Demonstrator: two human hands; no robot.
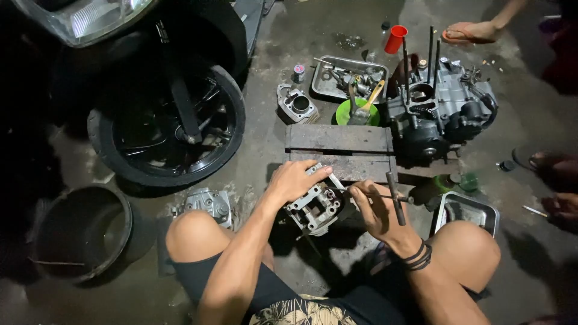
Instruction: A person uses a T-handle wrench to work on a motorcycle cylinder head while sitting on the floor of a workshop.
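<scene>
- left hand (296, 179) lies palm-down over the top of the cylinder head (314, 207), fingers curled round its upper edge; we grip the casting to keep it from turning.
- right hand (376, 207) is closed round the t-handle tool (394, 197); its thin shaft runs leftward into the side of the cylinder head, while the dark cross-handle stands nearly upright past our fingers.
- the cylinder head sits low between our knees, just in front of the wooden block (341, 150), resting on the concrete floor (271, 126).
- we judge the step in hand to be work on a fastener or fitting in the head's side face; whether we are loosening or tightening cannot be told from this view.
- we judge that the next move calls for a firm hold from the left hand, the shaft kept square to the face, and torque fed evenly through the cross-handle so the tip does not slip.
- beyond the block, the engine crankcase (442, 108) stands with its studs upright; a metal tray (346, 77) of small parts, a green bowl (355, 114) holding a brush, and a loose cylinder barrel (297, 103) lie near it.
- a second metal tray (468, 210) sits just beside our right knee; a motorcycle wheel (168, 129) and a dark bucket (81, 232) stand to our left.
</scene>
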